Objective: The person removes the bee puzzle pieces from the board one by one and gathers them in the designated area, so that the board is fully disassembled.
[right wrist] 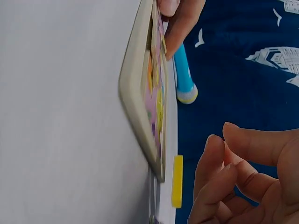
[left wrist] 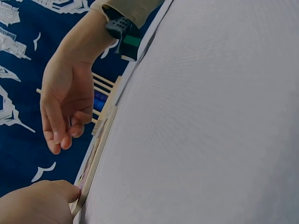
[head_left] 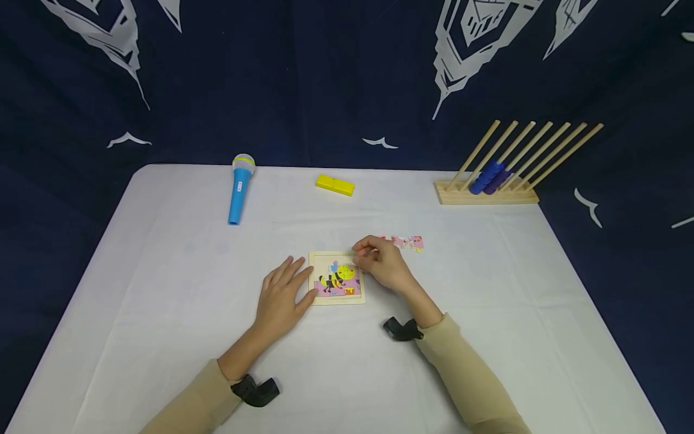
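Observation:
A square wooden jigsaw puzzle [head_left: 340, 296] lies on the table with a bee picture in its lower part; bare wood shows along its top. My left hand [head_left: 282, 301] rests at its left side, fingers extended, the thumb on the frame's edge. Above the puzzle's upper right corner is my right hand [head_left: 382, 262]. Its fingers are loosely bent, thumb and index tips close together, and nothing shows between them in the right wrist view. Pink loose puzzle pieces [head_left: 408, 242] lie just beyond the right hand, partly hidden by it.
A blue toy microphone [head_left: 238, 193] lies at the back left. Near the back edge is a yellow block [head_left: 335, 185]. A wooden peg rack [head_left: 488, 196] with blue and purple beads stands at the back right. Dark patterned cloth [head_left: 303, 78] hangs behind the white table [head_left: 162, 271].

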{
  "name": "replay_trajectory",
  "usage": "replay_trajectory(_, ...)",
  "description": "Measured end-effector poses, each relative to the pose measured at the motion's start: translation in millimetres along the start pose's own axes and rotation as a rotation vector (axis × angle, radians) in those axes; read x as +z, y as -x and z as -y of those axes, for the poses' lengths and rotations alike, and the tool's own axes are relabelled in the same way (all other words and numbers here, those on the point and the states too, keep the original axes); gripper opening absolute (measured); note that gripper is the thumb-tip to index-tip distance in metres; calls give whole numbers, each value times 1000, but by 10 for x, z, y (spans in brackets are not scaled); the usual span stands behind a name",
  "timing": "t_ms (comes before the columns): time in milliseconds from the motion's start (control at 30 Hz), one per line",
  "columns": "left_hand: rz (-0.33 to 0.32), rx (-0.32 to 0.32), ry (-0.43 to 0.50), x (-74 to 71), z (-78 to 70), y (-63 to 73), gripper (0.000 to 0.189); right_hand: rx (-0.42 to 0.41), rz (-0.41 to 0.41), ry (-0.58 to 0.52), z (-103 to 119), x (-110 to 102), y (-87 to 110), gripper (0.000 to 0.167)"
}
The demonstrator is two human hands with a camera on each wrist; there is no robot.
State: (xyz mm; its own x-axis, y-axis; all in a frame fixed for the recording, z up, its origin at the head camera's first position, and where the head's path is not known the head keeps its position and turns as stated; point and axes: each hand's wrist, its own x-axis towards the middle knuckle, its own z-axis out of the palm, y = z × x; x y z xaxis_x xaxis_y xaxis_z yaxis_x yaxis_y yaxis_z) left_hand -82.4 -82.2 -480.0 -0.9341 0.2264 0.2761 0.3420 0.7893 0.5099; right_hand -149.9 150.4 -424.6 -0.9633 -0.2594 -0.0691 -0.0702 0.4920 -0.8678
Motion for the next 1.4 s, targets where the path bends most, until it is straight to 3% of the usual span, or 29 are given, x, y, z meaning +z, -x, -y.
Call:
replay_trajectory(333, -7, 10, -25, 6, 6, -3, 47, -16, 84, 51, 97, 231, 8, 31)
replay_trajectory(567, -2, 13, -27, 0, 12, -9, 48, -17, 79, 64, 76, 336, 14, 34)
replay_trajectory(733, -2, 13, -18, 7, 26, 4, 48, -19, 83, 133, 54, 400, 17, 37)
replay_trajectory(933, -3, 15, -13, 14, 34, 19, 49, -51, 66, 215, 43, 427, 30, 37)
replay_trajectory(1400, -13, 23, -14, 8, 33, 13, 49, -57, 68, 238, 29, 416, 30, 38)
